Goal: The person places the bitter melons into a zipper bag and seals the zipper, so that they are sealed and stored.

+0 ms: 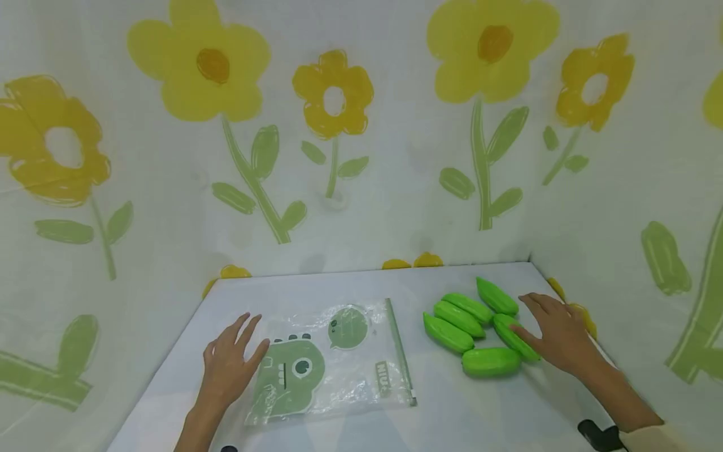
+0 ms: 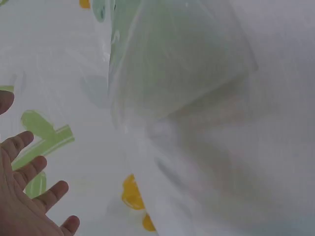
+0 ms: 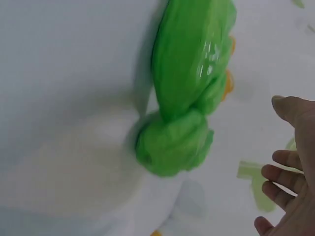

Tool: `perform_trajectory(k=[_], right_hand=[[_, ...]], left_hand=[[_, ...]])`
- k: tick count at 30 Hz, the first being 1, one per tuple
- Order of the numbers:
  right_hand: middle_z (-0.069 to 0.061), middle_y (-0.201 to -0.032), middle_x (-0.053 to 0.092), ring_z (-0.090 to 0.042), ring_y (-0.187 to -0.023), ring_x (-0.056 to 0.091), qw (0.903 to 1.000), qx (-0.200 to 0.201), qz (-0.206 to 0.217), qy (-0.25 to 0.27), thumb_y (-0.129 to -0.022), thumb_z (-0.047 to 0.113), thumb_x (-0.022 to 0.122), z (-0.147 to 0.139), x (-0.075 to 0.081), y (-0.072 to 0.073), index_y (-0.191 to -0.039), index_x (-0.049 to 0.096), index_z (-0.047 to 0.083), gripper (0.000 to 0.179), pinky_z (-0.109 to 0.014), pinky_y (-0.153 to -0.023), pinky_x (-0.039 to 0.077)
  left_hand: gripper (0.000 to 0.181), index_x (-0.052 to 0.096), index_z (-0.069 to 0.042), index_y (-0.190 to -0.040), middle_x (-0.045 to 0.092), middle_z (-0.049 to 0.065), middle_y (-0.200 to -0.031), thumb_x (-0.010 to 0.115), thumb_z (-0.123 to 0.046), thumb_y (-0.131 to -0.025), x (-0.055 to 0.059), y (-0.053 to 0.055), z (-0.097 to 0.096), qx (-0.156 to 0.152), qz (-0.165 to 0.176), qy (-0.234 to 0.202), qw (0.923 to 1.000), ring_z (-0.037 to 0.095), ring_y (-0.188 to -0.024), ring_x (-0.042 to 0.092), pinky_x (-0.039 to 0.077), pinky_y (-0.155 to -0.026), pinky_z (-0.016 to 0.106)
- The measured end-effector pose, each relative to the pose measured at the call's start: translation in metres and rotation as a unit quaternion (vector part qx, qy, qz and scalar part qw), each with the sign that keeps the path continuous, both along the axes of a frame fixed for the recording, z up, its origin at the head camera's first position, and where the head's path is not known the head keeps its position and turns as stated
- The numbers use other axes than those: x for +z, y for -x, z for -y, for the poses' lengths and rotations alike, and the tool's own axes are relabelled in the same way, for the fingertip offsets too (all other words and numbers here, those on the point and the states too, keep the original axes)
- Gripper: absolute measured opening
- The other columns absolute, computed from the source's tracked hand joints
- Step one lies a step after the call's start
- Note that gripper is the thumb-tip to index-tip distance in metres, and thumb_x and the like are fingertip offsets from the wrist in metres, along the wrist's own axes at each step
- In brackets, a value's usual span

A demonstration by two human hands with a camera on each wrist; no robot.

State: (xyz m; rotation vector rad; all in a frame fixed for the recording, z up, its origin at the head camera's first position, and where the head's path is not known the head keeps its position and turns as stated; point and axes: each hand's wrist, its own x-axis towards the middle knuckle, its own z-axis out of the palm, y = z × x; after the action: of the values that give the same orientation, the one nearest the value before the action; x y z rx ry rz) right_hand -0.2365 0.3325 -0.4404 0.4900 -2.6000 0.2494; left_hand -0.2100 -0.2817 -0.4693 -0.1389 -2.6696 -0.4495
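Note:
A clear zip bag [image 1: 350,358] printed with a green dinosaur lies flat on the white table, its green zip edge [image 1: 400,351] toward the right. My left hand [image 1: 231,364] hovers at the bag's left edge, fingers spread and holding nothing; in the left wrist view a corner of the bag [image 2: 187,73] stands out beside the hand [image 2: 29,196]. Several bright green, ridged, elongated fruits [image 1: 491,362], star-fruit-like, are grouped on the right. Beside the rightmost fruit [image 1: 511,336] is my right hand [image 1: 559,333], fingers relaxed and apart; its thumb overlaps that fruit in the head view.
The white table [image 1: 316,285] is enclosed at the back and sides by hanging white cloth [image 1: 390,207] with yellow flowers and green leaves. A black strap [image 1: 599,434] shows at my right wrist, with a pale sleeve [image 1: 655,439] behind it.

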Motion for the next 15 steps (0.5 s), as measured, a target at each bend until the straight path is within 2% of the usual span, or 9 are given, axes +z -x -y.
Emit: perform_trajectory(k=[7,15], right_hand=[[-0.023,-0.133,0.052,-0.046,-0.123,0.045,0.9988,0.016,0.021,0.04,-0.089,0.034,0.075,0.028,-0.002,-0.007,-0.134,0.056,-0.001,0.06,-0.07,-0.089,0.031],[-0.023,-0.135,0.052,-0.044,-0.126,0.042,0.9951,0.03,0.054,0.077,-0.093,0.032,0.072,0.057,0.004,-0.002,-0.136,0.056,0.001,0.055,-0.068,-0.091,0.03]], left_hand=[[0.06,0.044,-0.014,-0.151,0.038,0.014,-0.152,0.057,-0.043,-0.1,-0.007,0.0,-0.024,-0.019,0.024,-0.055,0.998,0.043,-0.134,0.037,0.024,-0.1,0.066],[0.057,0.045,-0.022,-0.15,0.039,0.01,-0.149,0.057,-0.045,-0.099,-0.008,0.006,-0.053,-0.041,0.047,-0.109,0.9921,0.037,-0.13,0.039,0.027,-0.104,0.063]])
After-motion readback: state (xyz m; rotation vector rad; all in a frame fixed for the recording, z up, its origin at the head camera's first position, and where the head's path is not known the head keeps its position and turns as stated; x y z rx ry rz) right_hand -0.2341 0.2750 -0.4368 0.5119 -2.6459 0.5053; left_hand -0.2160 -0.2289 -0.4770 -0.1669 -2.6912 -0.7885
